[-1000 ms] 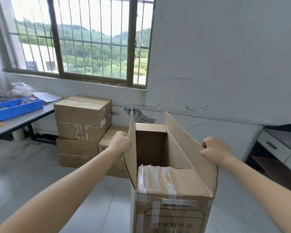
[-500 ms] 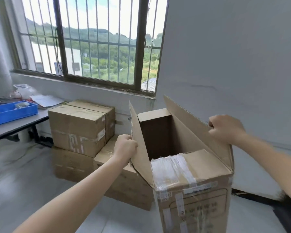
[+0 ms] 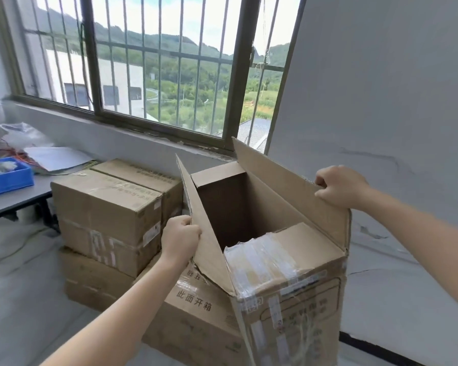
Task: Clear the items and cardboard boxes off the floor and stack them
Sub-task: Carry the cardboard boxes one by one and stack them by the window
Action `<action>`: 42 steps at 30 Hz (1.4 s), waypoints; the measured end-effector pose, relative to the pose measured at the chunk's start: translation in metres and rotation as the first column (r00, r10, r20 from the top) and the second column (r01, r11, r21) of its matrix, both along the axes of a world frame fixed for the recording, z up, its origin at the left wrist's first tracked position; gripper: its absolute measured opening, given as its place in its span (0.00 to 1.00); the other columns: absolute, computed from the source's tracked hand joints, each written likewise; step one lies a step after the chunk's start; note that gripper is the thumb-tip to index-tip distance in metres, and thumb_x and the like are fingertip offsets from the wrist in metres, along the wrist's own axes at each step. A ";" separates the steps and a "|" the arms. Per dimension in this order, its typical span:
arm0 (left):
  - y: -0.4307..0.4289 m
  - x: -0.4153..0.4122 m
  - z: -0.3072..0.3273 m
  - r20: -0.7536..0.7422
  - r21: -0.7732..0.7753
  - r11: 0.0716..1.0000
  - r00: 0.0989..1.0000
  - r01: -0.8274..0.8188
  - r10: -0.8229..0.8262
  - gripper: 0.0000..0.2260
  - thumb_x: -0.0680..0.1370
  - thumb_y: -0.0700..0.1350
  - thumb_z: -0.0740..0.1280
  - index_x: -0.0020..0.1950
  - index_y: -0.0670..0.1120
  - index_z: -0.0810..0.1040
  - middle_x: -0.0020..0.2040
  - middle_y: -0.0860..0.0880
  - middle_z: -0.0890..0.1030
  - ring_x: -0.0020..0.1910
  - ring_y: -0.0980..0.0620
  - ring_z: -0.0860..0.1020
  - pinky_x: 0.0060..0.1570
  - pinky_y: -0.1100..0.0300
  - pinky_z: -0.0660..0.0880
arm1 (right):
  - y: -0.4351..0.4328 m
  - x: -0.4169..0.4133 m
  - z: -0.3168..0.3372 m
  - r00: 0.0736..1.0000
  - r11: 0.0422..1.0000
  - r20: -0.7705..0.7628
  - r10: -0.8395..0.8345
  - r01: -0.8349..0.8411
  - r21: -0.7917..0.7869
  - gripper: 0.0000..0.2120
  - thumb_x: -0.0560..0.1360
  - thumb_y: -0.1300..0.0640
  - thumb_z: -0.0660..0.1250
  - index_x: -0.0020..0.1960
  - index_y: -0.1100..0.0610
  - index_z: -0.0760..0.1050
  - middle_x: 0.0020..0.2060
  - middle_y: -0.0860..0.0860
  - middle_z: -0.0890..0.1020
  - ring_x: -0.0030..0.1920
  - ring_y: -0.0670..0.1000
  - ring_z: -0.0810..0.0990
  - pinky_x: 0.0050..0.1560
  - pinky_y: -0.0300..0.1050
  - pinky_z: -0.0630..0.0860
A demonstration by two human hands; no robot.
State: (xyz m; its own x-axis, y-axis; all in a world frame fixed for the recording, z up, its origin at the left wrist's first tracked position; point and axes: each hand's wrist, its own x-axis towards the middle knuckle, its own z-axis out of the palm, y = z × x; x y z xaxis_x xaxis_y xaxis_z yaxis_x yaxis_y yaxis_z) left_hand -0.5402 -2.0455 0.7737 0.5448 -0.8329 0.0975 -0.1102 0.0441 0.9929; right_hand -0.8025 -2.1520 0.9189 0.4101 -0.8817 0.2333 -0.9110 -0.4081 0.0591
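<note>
Holding the big open box (image 3: 288, 291) takes both hands. The left hand (image 3: 180, 240) is curled around the edge of the left flap (image 3: 206, 233), which stands up. The right hand (image 3: 340, 187) grips the top edge of the right flap (image 3: 288, 191), which stands up too. The hands are far apart, with the open box between them. The near flap, shiny with tape, is folded down. Just left of the open box sits a pile of closed boxes (image 3: 106, 207), under the window (image 3: 156, 75). Farther left of the open box is a table (image 3: 16, 202) with a blue tray (image 3: 8, 178).
</note>
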 end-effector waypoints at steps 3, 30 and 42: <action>-0.039 0.009 -0.007 -0.010 0.006 0.998 0.998 -0.055 0.055 0.09 0.58 0.39 0.60 0.35 0.42 0.75 0.32 0.45 0.68 0.33 0.49 0.65 0.36 0.54 0.60 | -0.046 0.019 0.000 0.996 0.996 -0.039 0.085 -0.085 -0.008 0.00 0.72 0.63 0.63 0.43 0.60 0.72 0.40 0.53 0.73 0.44 0.55 0.72 0.39 0.43 0.64; -0.334 -0.137 -0.105 0.363 0.661 0.745 0.908 -0.092 -0.209 0.33 0.74 0.62 0.65 0.74 0.65 0.52 0.77 0.43 0.45 0.74 0.36 0.46 0.71 0.41 0.52 | -0.377 -0.138 -0.088 0.841 0.871 0.498 0.214 -0.394 0.292 0.10 0.68 0.69 0.69 0.42 0.55 0.78 0.26 0.39 0.77 0.30 0.39 0.74 0.32 0.28 0.66; -0.385 -0.165 -0.129 0.722 0.660 0.722 0.441 -0.207 -0.533 0.36 0.73 0.68 0.59 0.76 0.59 0.50 0.78 0.45 0.45 0.76 0.41 0.41 0.71 0.39 0.48 | -0.367 -0.209 -0.202 0.936 0.988 0.353 -0.012 -0.042 0.147 0.11 0.77 0.57 0.63 0.57 0.53 0.78 0.51 0.49 0.79 0.56 0.52 0.74 0.41 0.42 0.61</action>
State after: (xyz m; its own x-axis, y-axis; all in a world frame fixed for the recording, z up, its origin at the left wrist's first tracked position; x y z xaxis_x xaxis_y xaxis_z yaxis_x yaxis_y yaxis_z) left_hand -0.7048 -2.4306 0.6448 0.3277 -0.9349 -0.1361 -0.9249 -0.3468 0.1559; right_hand -1.0113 -2.5195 0.7167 0.3391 -0.9119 0.2310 -0.8557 -0.4010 -0.3269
